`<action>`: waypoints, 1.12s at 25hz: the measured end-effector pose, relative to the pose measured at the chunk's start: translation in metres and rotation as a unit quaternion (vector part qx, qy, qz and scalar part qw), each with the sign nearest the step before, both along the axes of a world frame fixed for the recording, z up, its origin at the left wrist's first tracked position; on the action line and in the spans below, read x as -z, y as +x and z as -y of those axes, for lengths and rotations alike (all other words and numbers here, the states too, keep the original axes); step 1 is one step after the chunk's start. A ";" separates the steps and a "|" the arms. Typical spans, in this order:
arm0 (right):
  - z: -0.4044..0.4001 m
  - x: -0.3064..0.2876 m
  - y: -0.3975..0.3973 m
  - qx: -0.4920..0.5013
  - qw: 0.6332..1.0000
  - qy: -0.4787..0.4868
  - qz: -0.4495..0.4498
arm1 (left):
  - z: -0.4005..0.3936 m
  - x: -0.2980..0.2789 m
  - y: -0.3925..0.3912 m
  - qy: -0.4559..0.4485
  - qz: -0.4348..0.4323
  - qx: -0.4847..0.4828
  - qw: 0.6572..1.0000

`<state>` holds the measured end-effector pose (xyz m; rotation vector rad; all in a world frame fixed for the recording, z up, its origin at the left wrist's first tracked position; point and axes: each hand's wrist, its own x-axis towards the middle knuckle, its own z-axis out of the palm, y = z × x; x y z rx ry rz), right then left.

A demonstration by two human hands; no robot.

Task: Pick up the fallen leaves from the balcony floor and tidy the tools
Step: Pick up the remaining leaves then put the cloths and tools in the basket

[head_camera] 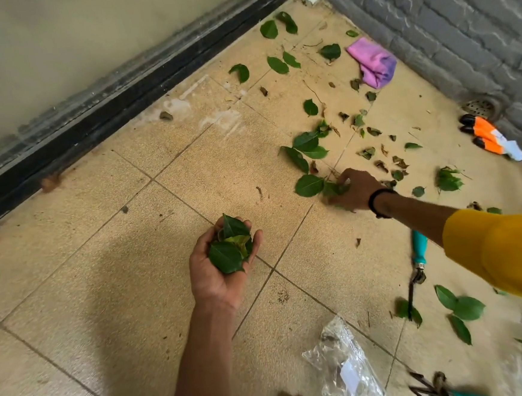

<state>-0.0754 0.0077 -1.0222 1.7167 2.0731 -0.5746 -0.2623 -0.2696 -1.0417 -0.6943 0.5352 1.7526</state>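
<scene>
My left hand (215, 273) is palm up over the tiled floor (135, 285), cupping a bunch of green leaves (230, 247) with its fingers curled round them. My right hand (357, 190), a black band at the wrist, reaches forward and closes on a leaf cluster (334, 189) lying on the floor next to a big leaf (308, 185). Several more fallen leaves (304, 147) lie scattered toward the far corner. A teal-handled garden tool (419, 255) lies under my right arm, and another teal-handled tool (437, 391) lies at the bottom edge.
A pink cloth (374, 62) lies by the grey brick wall (458, 26). An orange glove (489, 139) rests near a floor drain (479, 106). A clear plastic bag (348, 369) lies at the bottom. The sliding door's dark track (121, 102) runs along the left. Three leaves (459, 307) lie at the lower right.
</scene>
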 end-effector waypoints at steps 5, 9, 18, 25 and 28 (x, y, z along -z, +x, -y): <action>0.024 0.013 0.000 -0.080 0.993 0.062 -0.054 | 0.004 -0.002 0.006 0.002 -0.008 0.008 1.000; 0.015 -0.002 -0.009 -0.099 0.987 0.079 -0.098 | 0.006 -0.001 0.002 -0.003 -0.002 -0.003 1.000; 0.041 0.013 -0.070 -0.081 0.994 0.011 -0.066 | 0.012 -0.003 -0.011 -0.012 -0.006 -0.023 1.000; 0.028 0.015 -0.084 -0.127 0.983 0.055 -0.124 | 0.016 0.002 -0.021 -0.030 -0.011 -0.038 0.999; 0.004 0.002 -0.075 -0.041 0.982 0.090 -0.161 | 0.016 0.002 -0.021 -0.032 -0.010 -0.035 0.999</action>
